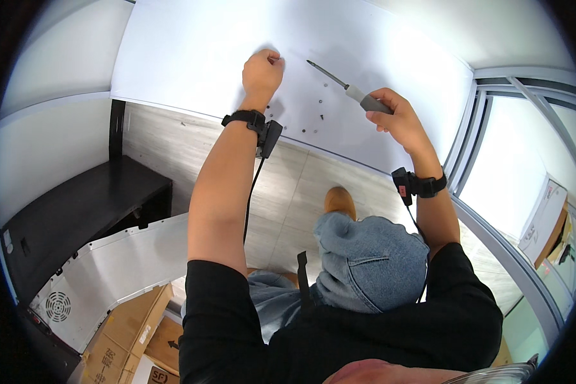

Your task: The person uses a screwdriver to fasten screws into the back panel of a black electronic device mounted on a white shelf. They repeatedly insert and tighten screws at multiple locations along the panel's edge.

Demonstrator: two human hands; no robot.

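My right hand point(395, 117) is wrapped round the grey handle of a screwdriver point(357, 93). Its thin metal shaft points up and left over the white table point(192, 51), toward my left hand. My left hand point(263, 72) is closed over the table, fingertips pressed together; whatever they may hold is too small to make out. Between and below the hands lie several small loose screws, among them a dark screw point(322, 117) and a light one point(326, 85). The screwdriver tip is apart from my left hand and from the screws.
The table's near edge runs just below the screws. A black cabinet point(83, 211), a bent metal panel point(128, 256) and cardboard boxes point(125, 333) stand at the lower left. On the right is a grey metal frame point(473, 137). Each wrist wears a strapped device with a cable.
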